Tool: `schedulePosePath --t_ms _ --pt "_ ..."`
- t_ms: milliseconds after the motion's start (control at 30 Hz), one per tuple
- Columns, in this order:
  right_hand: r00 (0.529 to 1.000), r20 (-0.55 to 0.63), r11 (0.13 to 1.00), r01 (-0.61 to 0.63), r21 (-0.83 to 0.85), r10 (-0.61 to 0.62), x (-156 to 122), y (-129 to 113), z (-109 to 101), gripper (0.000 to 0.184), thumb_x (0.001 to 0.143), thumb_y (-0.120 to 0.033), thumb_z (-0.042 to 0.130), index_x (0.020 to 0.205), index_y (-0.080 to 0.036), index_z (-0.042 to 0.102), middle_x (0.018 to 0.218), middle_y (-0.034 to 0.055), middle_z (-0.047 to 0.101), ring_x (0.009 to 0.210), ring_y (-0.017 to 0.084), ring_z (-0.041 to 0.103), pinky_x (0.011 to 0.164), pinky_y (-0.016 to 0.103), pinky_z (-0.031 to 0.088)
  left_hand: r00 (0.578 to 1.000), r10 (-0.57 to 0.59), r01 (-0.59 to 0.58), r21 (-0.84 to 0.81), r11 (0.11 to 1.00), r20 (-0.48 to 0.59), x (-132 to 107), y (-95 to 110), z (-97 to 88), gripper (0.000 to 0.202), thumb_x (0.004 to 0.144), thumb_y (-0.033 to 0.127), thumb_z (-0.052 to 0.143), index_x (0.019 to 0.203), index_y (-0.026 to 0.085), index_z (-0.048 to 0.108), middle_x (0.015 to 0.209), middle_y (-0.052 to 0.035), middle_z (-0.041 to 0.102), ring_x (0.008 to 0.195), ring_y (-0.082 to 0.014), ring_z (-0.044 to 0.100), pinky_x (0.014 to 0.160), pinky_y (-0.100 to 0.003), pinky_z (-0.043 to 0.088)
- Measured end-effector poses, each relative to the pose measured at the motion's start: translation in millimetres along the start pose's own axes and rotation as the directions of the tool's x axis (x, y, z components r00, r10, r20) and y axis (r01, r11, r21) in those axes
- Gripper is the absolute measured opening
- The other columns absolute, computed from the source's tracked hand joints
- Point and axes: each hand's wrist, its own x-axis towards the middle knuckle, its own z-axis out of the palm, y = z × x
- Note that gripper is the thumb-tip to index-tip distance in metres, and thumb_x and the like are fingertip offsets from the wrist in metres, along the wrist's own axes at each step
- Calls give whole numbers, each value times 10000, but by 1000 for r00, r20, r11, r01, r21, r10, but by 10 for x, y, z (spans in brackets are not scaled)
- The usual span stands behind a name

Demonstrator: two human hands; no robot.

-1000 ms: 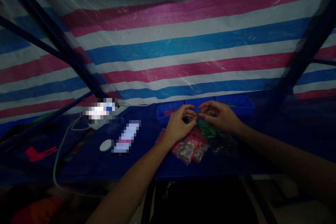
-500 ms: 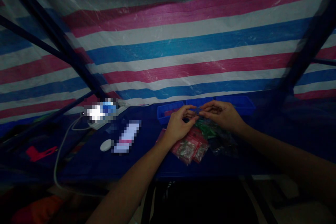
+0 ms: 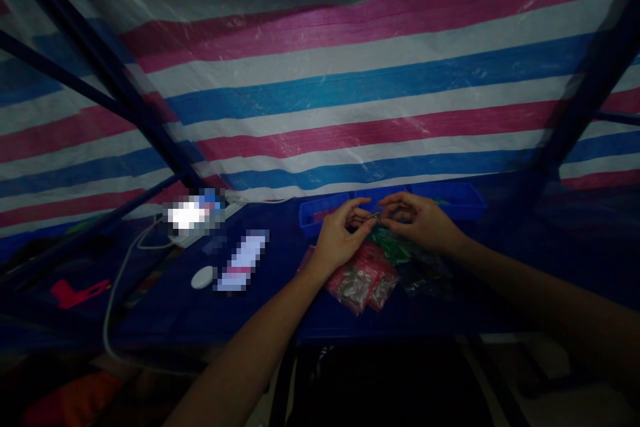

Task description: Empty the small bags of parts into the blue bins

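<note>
My left hand [image 3: 340, 239] is closed in a pinch above the packets, with a small, thin, shiny piece [image 3: 374, 216] at its fingertips, too small to name. Close beside it, my right hand [image 3: 420, 221] also pinches, thumb and forefinger meeting at the far end of that piece. Below the left hand lie red-tinted clear plastic packets [image 3: 356, 285], their contents unclear. A green packet [image 3: 393, 245] lies under the right hand, next to dark clear packets [image 3: 425, 277].
Blue trays [image 3: 463, 197] line the back of the blue table [image 3: 280, 320]. Leftward are a phone [image 3: 243, 260], a white round object [image 3: 203, 277], a lit blurred device [image 3: 193, 215] and a white cable [image 3: 111, 307]. Blue metal posts [image 3: 150, 133] and a striped sheet [image 3: 350, 87] stand behind.
My right fingertips have shifted slightly and their curl has opened into a rounder pinch. A small shiny piece now shows between the hands, where a bluish clear bit showed before.
</note>
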Motion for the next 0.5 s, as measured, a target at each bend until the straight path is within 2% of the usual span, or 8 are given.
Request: schedulePosePath --t_ms 133,233,500 --pt "998 63 999 30 12 -31 -17 -6 33 386 811 -250 746 1181 -211 641 948 46 724 849 192 716 835 362 605 1000 17 -16 -10 1000 14 -6 0 20 442 924 276 720 1338 189 592 1071 -103 746 978 -195 739 874 -341 600" --pt "995 97 999 40 -3 -39 -28 -9 50 404 804 -210 724 1195 -221 623 925 29 714 837 187 709 830 354 599 999 40 -40 0 999 31 -13 31 35 432 908 224 710 1318 182 577 1027 -79 736 917 -168 725 849 -312 585" --pt "996 92 999 -21 34 18 -35 -47 74 391 836 -299 746 1198 -225 618 939 34 707 826 186 697 809 364 597 1000 26 -26 39 999 6 -20 62 63 509 790 91 702 1254 189 517 945 -24 683 873 -142 690 826 -261 540"
